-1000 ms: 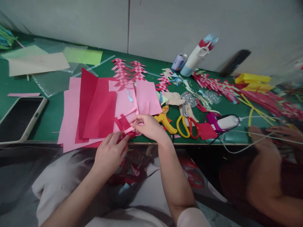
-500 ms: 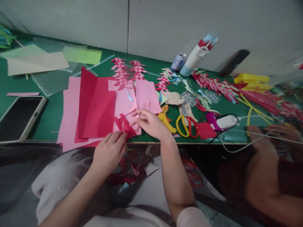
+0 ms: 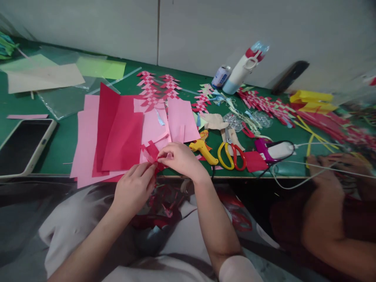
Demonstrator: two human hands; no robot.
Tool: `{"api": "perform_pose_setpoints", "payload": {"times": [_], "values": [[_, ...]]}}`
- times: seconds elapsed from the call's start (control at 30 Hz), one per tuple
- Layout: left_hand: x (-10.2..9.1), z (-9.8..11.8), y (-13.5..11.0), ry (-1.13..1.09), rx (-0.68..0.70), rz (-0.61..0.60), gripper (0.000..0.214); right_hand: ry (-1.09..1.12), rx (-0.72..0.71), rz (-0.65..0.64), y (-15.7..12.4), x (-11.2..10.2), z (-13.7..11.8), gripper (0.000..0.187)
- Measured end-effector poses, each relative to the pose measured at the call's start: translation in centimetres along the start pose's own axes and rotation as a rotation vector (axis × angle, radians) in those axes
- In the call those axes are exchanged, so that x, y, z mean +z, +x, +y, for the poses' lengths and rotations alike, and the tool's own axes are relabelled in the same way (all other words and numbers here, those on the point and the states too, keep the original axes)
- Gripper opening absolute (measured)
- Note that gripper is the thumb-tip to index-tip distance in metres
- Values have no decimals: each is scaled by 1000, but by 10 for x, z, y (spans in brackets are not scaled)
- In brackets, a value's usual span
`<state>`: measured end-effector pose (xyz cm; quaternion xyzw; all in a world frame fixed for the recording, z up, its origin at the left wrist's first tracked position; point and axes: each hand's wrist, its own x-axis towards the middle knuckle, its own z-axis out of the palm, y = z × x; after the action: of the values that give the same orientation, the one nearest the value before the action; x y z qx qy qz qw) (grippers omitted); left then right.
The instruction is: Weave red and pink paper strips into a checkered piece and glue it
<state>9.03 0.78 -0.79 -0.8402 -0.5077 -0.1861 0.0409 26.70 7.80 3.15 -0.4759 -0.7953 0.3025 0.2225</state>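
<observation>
At the front edge of the green table (image 3: pixel 64 145), both of my hands pinch a small woven piece of red and pink paper strips (image 3: pixel 152 152). My left hand (image 3: pixel 135 188) grips its lower edge from below. My right hand (image 3: pixel 179 158) is closed on its right side, fingers pressed together on a strip. Just behind the piece lie overlapping pink sheets (image 3: pixel 85 141) and red sheets (image 3: pixel 120 133).
Yellow-and-red scissors (image 3: pixel 232 154), a yellow tool (image 3: pixel 202 148) and a purple-white glue gun (image 3: pixel 274 149) lie to the right. A phone (image 3: pixel 23 143) is at left. Finished woven pieces (image 3: pixel 160 88) and a bottle (image 3: pixel 242 70) stand behind. Another person's hands (image 3: pixel 331 172) work at right.
My right hand opened and lifted off the woven piece half a second ago, then came back down and closed on it. My left hand stayed put.
</observation>
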Motion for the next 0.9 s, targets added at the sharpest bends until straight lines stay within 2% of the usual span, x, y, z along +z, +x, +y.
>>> {"api": "perform_pose_setpoints", "payload": {"times": [0.13, 0.3, 0.6, 0.73, 0.9], "values": [[-2, 0, 0, 4, 12, 5, 28, 19, 59, 77, 3, 2, 2, 11], [-3, 2, 0, -11, 4, 3, 22, 140, 159, 91, 10, 6, 9, 12], [-3, 2, 6, 28, -12, -61, 33, 355, 139, 29, 15, 10, 18, 15], [-3, 1, 12, 51, -17, -59, 34, 429, 113, 9, 11, 5, 13, 25], [-2, 1, 17, 55, -28, -35, 33, 410, 123, 111, -1, -9, 12, 29]]}}
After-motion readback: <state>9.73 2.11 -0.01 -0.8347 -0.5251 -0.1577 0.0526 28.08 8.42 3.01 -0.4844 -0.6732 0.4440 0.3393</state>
